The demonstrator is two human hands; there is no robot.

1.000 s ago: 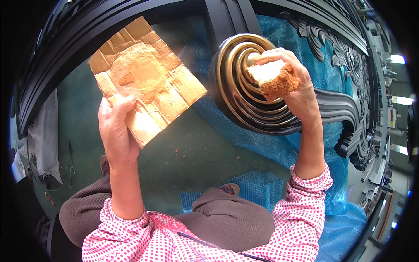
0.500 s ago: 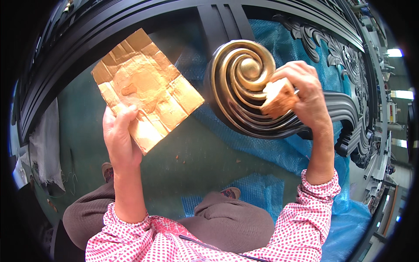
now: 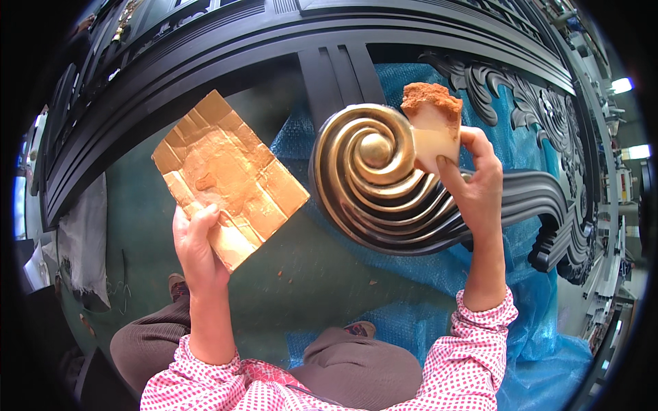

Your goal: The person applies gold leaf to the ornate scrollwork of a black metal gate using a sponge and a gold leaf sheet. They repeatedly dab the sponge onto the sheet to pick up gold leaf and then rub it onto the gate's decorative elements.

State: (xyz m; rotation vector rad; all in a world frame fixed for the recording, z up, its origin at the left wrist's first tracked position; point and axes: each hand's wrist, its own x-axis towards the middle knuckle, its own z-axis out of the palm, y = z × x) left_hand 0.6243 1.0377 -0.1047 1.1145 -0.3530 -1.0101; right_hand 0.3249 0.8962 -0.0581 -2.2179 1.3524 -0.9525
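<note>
My left hand (image 3: 199, 243) grips a creased piece of cardboard (image 3: 257, 198) coated in gold paint, with a darker smear near its middle; the thumb lies on top. My right hand (image 3: 480, 178) pinches a pale foam sponge (image 3: 437, 133) between thumb and fingers. The sponge's rough, orange-brown stained end points away from me. Just beside it is a carved spiral scroll (image 3: 375, 149), gold on its ridges and darker in the grooves. The sponge overlaps the scroll's right edge in view; whether they touch I cannot tell.
A black moulded frame (image 3: 205, 65) curves across the far side. Right of the scroll run a dark grooved arm (image 3: 524, 195) and black leaf carvings (image 3: 480, 75). Blue bubble wrap (image 3: 528, 294) lies beneath them. Pale cloth (image 3: 82, 240) hangs at left above the green floor (image 3: 308, 301).
The sponge has turned in my right hand: its stained end, earlier facing me over the scroll's lower right, now points away. The view has shifted, placing scroll and cardboard lower in the picture.
</note>
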